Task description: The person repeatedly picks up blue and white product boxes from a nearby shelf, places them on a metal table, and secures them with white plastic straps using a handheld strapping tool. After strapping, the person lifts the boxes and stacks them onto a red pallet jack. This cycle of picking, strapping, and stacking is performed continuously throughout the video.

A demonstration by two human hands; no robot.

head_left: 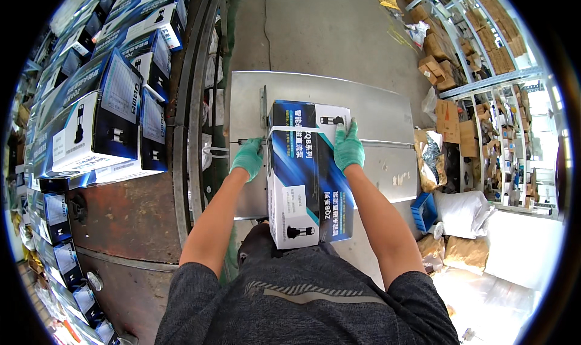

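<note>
A long blue, black and white printed carton lies on a metal-topped table, its near end close to my body. A narrow white strap crosses the upper part of the carton. My right hand, in a green glove, rests on the carton's right side with the fingers stretched forward and apart. Just left of the carton, my gloved left hand is closed near the strap's left end, beside a small dark piece on the tabletop. What its fingers hold is hidden.
Many similar printed cartons are stacked at left on a brown metal surface with a raised frame. At right stand shelves with cardboard boxes, a blue crate and a white sack.
</note>
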